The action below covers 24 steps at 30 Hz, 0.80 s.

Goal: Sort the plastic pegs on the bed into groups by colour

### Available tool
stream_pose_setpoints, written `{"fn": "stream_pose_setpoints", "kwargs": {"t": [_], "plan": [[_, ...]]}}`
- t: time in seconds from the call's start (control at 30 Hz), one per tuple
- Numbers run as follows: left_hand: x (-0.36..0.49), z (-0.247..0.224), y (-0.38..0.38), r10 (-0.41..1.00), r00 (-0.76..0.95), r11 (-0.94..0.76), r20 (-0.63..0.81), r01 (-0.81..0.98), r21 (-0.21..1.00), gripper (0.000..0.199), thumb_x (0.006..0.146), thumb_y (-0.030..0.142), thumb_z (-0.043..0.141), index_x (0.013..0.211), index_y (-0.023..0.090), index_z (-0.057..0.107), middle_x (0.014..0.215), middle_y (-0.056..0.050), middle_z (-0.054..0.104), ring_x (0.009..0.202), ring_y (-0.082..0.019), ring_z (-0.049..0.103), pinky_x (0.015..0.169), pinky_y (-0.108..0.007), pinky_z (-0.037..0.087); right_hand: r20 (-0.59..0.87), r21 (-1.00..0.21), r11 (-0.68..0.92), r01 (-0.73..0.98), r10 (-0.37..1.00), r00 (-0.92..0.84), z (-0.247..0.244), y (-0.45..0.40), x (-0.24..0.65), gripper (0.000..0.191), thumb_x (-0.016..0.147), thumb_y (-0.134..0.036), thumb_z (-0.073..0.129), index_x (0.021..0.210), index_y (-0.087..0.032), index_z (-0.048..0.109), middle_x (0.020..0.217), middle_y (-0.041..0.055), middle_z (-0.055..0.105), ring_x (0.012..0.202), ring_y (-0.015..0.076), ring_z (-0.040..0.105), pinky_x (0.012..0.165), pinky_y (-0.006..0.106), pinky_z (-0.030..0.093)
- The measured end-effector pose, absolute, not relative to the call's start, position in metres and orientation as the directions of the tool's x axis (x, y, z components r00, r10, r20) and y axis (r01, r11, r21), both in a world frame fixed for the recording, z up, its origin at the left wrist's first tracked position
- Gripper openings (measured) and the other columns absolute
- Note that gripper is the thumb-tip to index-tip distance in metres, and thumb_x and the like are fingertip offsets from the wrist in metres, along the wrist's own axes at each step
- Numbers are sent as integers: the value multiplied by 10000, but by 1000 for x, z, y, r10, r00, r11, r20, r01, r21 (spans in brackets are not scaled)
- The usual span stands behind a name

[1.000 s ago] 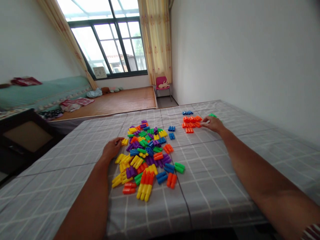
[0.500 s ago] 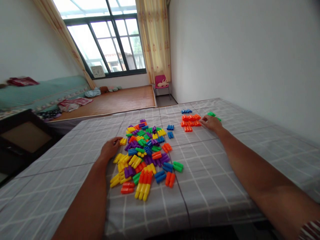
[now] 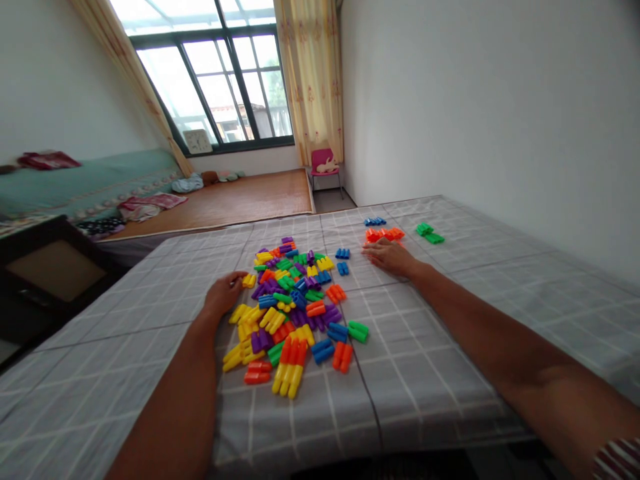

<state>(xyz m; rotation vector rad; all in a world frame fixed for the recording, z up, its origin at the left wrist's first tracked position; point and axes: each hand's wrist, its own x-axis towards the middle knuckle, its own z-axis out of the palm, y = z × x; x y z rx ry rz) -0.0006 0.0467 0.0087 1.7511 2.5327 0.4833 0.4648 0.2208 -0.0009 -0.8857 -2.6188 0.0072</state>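
Note:
My left hand [image 3: 223,294] rests at the left edge of a mixed pile of plastic toy blocks [image 3: 299,298]. Its fingers are curled, with the tips against a yellow block [image 3: 249,281]. Farther out on the right, my right hand [image 3: 391,255] lies palm down over the near part of a group of orange blocks [image 3: 384,235]. Its fingers reach to the left, fairly flat, and cover some of the blocks; anything under the palm is hidden. Nearest to me in the pile is a joined orange and yellow piece [image 3: 290,367].
The blocks lie on a grey checked cloth [image 3: 420,373]. Blue blocks [image 3: 375,221] sit behind the orange group, green blocks [image 3: 430,233] to its right. Two more blue ones [image 3: 343,254] lie between pile and group. A white wall [image 3: 490,120] borders the right side.
My right hand has moved left from beside the green blocks onto the orange group, covering its near part. My left hand stays by the yellow block.

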Motion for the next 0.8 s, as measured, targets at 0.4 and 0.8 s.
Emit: {"fn": "stream_pose_setpoints", "kwargs": {"t": [0.4,0.8], "plan": [[11,13,47,900,-303,197,314,924,327,402,848,214,442,1184,173,658,1247,-90,636,1158,-224,570,1023,-348,420,404,-145,790,595,597,-693,0,222,478,304,909,-348,481,1073,-227,707,1237,68,656,1150,279,531,1000,468,397],[123,50,32,788,594,-583,165,633,509,311,846,406,617,1082,231,716,1174,-87,669,1137,-222,577,1027,-354,419,152,-559,812,166,297,-943,21,140,404,407,837,-418,615,1212,-260,629,1163,65,654,1028,202,595,778,294,484]]}}
